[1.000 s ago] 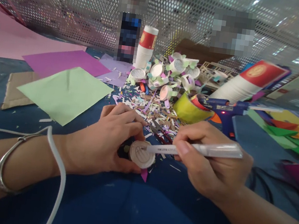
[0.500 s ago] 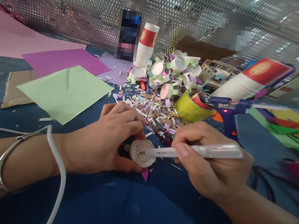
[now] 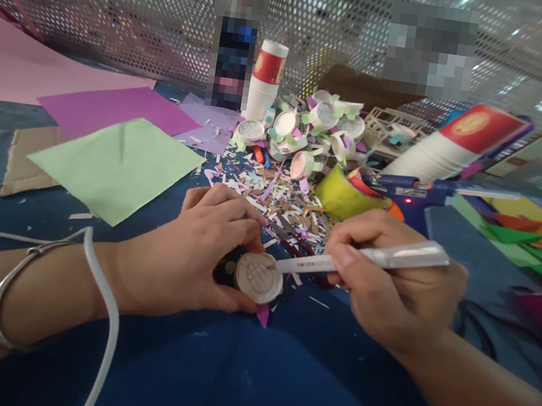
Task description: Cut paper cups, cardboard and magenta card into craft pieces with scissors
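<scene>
Gripping one disc [image 3: 259, 278] on tabletop [image 3: 227, 371], left hand [image 3: 187, 255] curled shut around it; right hand [image 3: 390, 287] pinching one pen [image 3: 364, 260], tip touching disc. One glue gun [image 3: 413, 196] behind.

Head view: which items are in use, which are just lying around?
In use: left hand holding round cup piece; right hand holding white pen, tip on it.
Lying about: green paper, glue gun, yellow tape roll, paper scraps, cup stack.

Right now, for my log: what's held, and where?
Left hand: round pale paper disc, by its edge. Right hand: white plastic pen, mid-barrel.
</scene>
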{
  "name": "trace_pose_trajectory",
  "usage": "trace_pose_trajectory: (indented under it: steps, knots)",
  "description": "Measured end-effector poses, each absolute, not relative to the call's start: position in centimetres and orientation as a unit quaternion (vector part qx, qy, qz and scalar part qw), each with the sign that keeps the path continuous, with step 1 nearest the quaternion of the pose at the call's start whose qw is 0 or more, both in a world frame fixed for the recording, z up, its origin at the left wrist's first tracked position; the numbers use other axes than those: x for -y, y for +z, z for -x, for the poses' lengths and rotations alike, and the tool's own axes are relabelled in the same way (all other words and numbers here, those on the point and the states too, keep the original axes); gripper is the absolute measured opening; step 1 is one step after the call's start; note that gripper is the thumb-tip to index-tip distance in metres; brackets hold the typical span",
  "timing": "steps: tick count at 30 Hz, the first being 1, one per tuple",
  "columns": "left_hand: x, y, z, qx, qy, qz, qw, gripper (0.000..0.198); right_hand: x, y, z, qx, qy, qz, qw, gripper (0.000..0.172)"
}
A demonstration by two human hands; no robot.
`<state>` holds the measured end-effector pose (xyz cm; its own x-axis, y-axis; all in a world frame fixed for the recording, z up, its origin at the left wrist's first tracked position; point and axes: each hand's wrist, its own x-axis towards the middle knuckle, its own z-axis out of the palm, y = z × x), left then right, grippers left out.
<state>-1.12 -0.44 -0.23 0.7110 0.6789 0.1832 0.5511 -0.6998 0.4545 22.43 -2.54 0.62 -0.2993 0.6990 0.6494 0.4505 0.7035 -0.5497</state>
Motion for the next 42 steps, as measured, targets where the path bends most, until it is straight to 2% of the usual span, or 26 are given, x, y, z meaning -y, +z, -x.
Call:
trace_pose_trajectory:
  steps: [22, 35, 42]
  knots:
    - [0.4, -0.2, 1.3, -0.338, 0.168, -0.908, 0.18, 0.044, 3.0, 0.6, -22.0, 0.791, 0.126, 0.359, 0.48, 0.013]
    - [0.3, -0.2, 1.2, -0.336, 0.167, -0.909, 0.183, 0.044, 3.5, 1.4, -21.3, 0.815, 0.148, 0.346, 0.44, 0.018]
    - [0.3, -0.4, 1.2, -0.333, 0.179, -0.908, 0.181, 0.046, 3.0, 0.7, -21.8, 0.812, 0.142, 0.334, 0.457, 0.013]
